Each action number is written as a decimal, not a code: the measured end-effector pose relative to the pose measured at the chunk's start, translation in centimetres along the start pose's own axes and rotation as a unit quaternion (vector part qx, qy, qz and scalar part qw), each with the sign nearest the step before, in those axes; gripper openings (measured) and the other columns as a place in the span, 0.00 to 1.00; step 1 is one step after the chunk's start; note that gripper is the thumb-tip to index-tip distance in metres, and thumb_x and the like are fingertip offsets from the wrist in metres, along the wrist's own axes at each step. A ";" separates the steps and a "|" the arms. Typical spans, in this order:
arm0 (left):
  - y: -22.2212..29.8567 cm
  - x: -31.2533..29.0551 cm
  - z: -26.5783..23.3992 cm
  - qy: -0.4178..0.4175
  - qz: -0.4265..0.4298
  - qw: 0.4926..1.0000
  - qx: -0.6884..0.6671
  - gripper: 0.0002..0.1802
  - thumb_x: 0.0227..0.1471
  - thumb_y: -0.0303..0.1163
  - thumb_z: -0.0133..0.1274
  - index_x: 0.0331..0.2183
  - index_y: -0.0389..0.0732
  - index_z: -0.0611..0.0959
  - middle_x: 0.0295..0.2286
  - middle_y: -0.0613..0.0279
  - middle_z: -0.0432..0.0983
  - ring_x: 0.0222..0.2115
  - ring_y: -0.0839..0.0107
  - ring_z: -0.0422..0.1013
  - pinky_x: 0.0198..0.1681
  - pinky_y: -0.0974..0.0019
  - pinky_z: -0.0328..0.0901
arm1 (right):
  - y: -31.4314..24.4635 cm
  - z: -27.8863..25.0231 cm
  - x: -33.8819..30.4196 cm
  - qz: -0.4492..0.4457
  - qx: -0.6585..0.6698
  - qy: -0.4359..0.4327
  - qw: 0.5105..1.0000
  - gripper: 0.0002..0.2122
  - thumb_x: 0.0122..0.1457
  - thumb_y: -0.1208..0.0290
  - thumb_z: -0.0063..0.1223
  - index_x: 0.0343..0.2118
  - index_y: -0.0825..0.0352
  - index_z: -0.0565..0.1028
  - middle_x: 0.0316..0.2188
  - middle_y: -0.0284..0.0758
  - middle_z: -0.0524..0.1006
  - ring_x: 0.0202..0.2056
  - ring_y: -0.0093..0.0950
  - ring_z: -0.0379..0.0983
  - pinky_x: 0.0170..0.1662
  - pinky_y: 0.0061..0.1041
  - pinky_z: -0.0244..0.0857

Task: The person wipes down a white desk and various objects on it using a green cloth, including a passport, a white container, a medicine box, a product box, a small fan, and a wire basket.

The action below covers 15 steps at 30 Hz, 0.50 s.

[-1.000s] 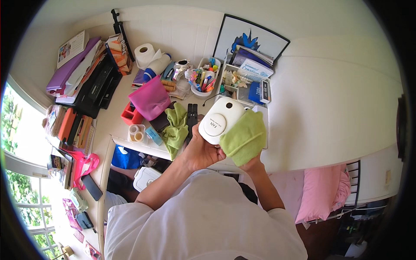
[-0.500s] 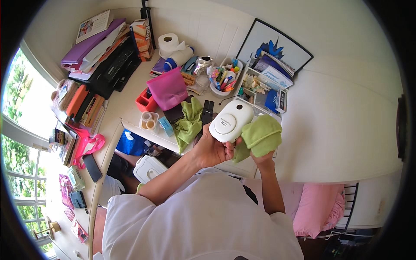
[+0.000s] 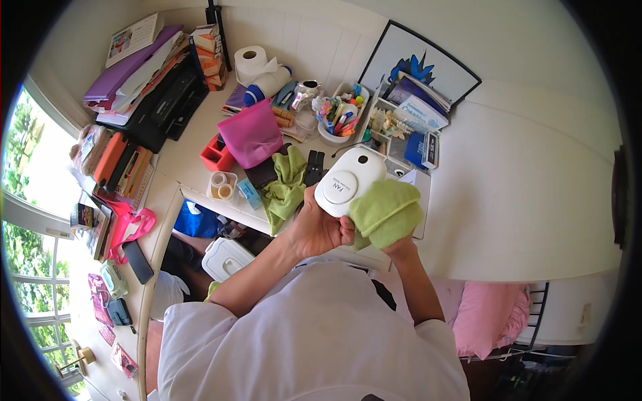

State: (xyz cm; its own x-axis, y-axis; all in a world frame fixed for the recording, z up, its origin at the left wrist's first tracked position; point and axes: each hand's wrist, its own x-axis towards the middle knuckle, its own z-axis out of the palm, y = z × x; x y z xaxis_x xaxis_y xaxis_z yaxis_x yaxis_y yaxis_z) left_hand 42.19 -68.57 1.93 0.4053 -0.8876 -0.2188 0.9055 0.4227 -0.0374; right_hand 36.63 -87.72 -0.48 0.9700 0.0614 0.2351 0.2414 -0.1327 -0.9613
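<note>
Device (image 3: 346, 182), white, slants up-right, left hand (image 3: 319, 230) clasping its lower end; green cloth (image 3: 388, 212) overlaps its right side, covering the right hand (image 3: 400, 249), whose grip I cannot tell.

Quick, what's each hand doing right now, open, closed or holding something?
Left hand: closed, holding a white rounded device.
Right hand: holding a green cloth, which hides its fingers.

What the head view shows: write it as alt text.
A person holds a white device in the left grip and, at its edge, a green cloth in the right grip. The desk beyond holds a pink pouch, pens and another green cloth.
</note>
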 end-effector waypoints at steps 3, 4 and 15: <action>0.4 0.7 -0.2 -0.004 -0.008 1.000 -0.004 0.31 0.51 0.63 0.32 0.38 0.46 0.73 0.27 0.67 0.69 0.21 0.76 0.62 0.27 0.73 0.61 | -0.2 1.2 0.1 0.041 0.175 0.039 0.983 0.24 0.49 0.68 0.58 0.49 0.68 0.65 0.48 0.37 0.69 0.49 0.29 0.66 0.48 0.32 0.64; 0.5 0.8 -0.3 -0.007 -0.009 1.000 -0.004 0.31 0.51 0.63 0.32 0.38 0.46 0.73 0.27 0.67 0.69 0.21 0.76 0.62 0.27 0.73 0.61 | 0.0 1.2 0.2 0.070 0.239 0.046 0.967 0.24 0.49 0.68 0.58 0.49 0.68 0.66 0.47 0.37 0.70 0.49 0.29 0.66 0.48 0.31 0.64; 2.5 -4.7 0.4 -0.088 0.088 0.992 0.027 0.41 0.49 0.70 0.22 0.43 0.48 0.72 0.30 0.45 0.74 0.16 0.69 0.64 0.25 0.68 0.62 | -0.7 -6.2 2.5 -0.198 -0.485 0.246 0.816 0.14 0.42 0.86 0.46 0.35 0.72 0.75 0.38 0.43 0.74 0.42 0.41 0.68 0.49 0.36 0.56</action>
State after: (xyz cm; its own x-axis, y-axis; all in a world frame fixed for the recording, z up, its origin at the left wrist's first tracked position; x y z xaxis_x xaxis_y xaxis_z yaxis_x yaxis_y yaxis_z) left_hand 42.60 -63.38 3.27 0.5695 -0.8208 -0.0442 0.8220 0.5681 0.0398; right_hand 39.07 -93.60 1.66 0.6476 -0.0828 0.7575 0.2154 -0.9337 -0.2862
